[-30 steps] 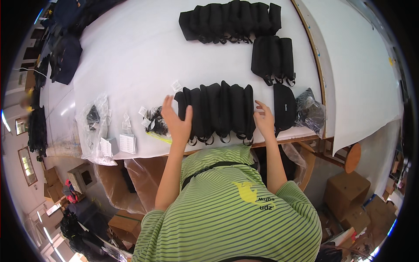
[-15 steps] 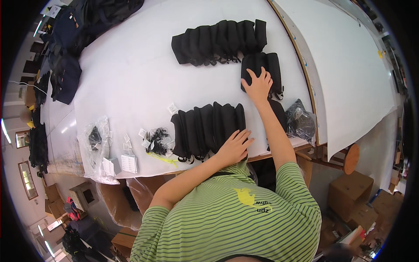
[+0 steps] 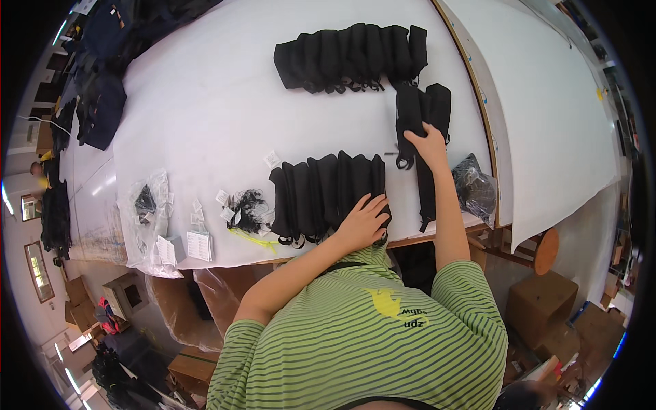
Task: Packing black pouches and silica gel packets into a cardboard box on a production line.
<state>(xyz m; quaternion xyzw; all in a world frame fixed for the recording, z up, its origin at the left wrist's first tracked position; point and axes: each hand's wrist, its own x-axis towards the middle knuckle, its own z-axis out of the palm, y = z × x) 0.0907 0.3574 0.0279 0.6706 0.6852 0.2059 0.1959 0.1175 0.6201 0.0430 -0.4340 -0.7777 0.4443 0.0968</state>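
My right hand [image 3: 429, 145] grips the lower part of a black padded pouch [image 3: 409, 109], thumb on one side and fingers on the other. A loop hangs from that pouch's lower end. Beside it, touching, lies another black pouch [image 3: 438, 102], and a further black pouch [image 3: 426, 198] lies partly under my right forearm. Nearer me, my left hand [image 3: 365, 222] rests with fingers spread on the right end of an overlapping row of black pouches [image 3: 321, 195]. Small loops stick out along that row's near edge.
Another overlapping row of black pouches [image 3: 348, 58] lies farther off. Left of the near row are a heap of black cords with tags [image 3: 247, 210], a stack of white cards [image 3: 199, 246] and a clear plastic bag [image 3: 147, 205]. A filled plastic bag [image 3: 473, 190] sits by the table's right edge.
My right hand has drawn nearer to me and gone from spread over the pouches to gripping one. That pouch has shifted nearer, out of line with its neighbour. My left hand stays on the near row.
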